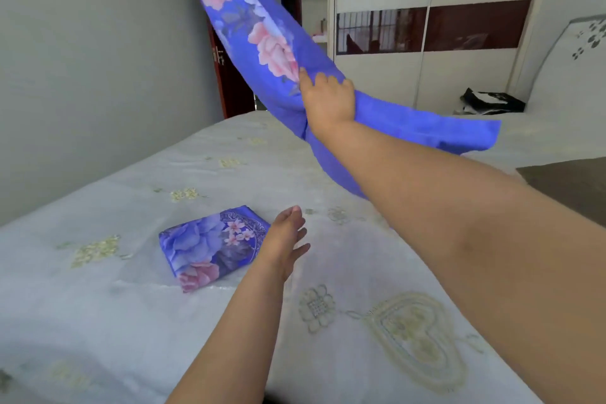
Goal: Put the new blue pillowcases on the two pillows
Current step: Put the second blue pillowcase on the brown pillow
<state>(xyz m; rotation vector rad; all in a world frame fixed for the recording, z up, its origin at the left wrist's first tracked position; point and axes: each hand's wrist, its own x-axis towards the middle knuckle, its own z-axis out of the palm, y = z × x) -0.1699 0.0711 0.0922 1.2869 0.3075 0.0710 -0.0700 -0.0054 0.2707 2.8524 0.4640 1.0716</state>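
A pillow in a blue pillowcase with pink flowers [252,29] hangs in the air above the bed, tilted up to the far left. My right hand [328,95] grips it near its lower middle, fingers curled over the fabric. A second blue flowered pillowcase [210,248], folded into a small rectangle, lies on the bed at the near left. My left hand [288,239] hovers just right of the folded pillowcase with fingers straight, holding nothing.
The bed [131,321] has a pale embroidered cover. A brown pillow corner [570,184] shows at the right edge. A black-and-white item [492,102] lies by the headboard [577,52]. A wardrobe [426,26] and a grey wall stand behind.
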